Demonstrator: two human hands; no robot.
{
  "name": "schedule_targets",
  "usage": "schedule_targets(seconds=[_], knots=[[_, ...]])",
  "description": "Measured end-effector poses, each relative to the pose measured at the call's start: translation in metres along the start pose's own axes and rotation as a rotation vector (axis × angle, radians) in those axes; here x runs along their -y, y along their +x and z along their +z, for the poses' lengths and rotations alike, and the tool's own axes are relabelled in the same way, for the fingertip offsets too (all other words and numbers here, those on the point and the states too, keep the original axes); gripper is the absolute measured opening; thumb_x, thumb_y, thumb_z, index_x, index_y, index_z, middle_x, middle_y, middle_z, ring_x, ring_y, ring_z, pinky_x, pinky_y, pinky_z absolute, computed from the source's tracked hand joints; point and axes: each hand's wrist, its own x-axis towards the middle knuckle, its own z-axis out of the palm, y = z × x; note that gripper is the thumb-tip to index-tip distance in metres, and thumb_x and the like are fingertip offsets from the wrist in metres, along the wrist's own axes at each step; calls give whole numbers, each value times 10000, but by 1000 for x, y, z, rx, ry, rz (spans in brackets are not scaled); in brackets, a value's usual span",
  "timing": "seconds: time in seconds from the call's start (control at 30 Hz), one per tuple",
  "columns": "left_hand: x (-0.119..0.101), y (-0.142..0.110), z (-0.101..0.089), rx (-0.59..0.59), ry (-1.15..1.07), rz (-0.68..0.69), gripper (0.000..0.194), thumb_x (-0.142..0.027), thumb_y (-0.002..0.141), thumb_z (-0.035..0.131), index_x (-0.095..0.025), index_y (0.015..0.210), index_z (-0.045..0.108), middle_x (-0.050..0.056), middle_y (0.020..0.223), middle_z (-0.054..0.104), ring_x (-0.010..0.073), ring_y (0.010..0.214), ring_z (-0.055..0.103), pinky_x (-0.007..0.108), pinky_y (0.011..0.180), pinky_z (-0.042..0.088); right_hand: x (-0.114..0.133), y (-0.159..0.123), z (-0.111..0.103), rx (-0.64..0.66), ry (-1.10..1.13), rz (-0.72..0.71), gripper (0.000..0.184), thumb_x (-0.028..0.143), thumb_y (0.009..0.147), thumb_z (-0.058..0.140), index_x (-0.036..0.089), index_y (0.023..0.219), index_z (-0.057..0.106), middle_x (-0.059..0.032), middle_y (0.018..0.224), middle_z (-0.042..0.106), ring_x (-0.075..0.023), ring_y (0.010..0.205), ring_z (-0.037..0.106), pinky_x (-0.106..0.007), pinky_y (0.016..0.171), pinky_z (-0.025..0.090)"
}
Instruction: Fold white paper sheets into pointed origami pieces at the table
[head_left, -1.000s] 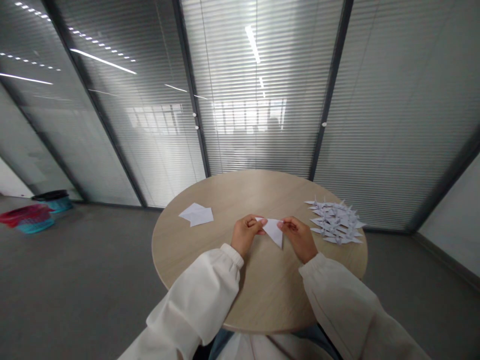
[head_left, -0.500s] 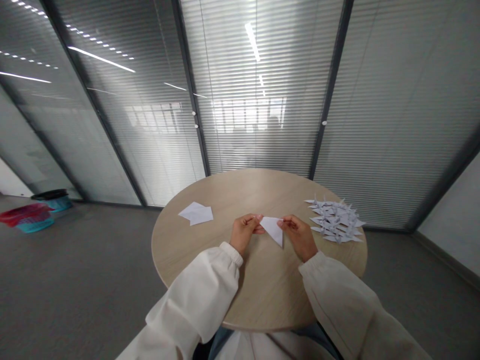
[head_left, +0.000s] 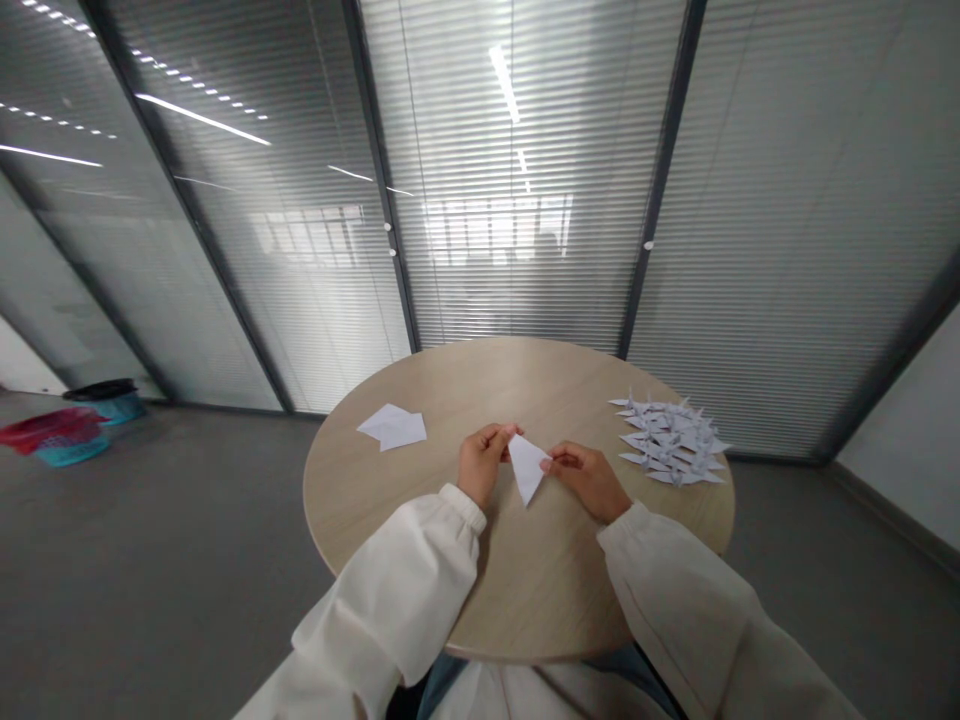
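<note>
My left hand (head_left: 482,463) and my right hand (head_left: 586,481) pinch a folded white paper triangle (head_left: 528,467) between them, just above the round light-wood table (head_left: 525,590). Its point hangs downward toward me. The left fingers hold its upper left corner, and the right fingers hold its right side. A small stack of loose white paper sheets (head_left: 391,428) lies on the table to the left of my hands. To the right sits a heap of several white origami cranes (head_left: 667,443).
Behind the table stand glass partitions with slatted blinds (head_left: 517,200). On the grey floor at the far left are a red and teal basket (head_left: 60,436) and a black-rimmed teal bin (head_left: 105,400). My cream sleeves extend across the near table edge.
The paper triangle has turned, its point swinging toward my left. My right hand has moved lower and slightly nearer my left hand, and the view has steadied slightly.
</note>
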Motion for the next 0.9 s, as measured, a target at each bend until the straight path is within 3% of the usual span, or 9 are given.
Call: schedule_targets(seconds=[0.13,0.37,0.67,0.9], knots=[[0,1,-2,16,4,-12,393,-510,613,707,-123,677,681,21,613,638,124,567,564,222,563,465,-2,0,-1,25,16,7,193,381,715,645,194,748,679,-16,726,704,-183,677,641,-260,618,457],[6,0,2,183,51,-78,415,-516,584,730,-105,626,687,26,565,620,126,519,544,244,557,464,-7,2,-5,-64,35,13,231,423,727,633,198,773,664,-27,757,709,-196,706,647,-287,659,467],[9,1,-1,152,112,-38,385,-510,611,712,-130,569,660,-8,521,578,108,497,503,205,514,417,-4,2,-4,-30,52,18,253,450,710,638,200,729,668,-14,728,707,-189,686,642,-281,655,467],[12,2,-1,251,120,-79,376,-497,587,734,-127,635,695,8,556,611,122,513,526,220,537,428,-3,3,-5,-87,73,23,243,436,718,643,194,722,656,-16,716,699,-190,693,643,-284,659,472]])
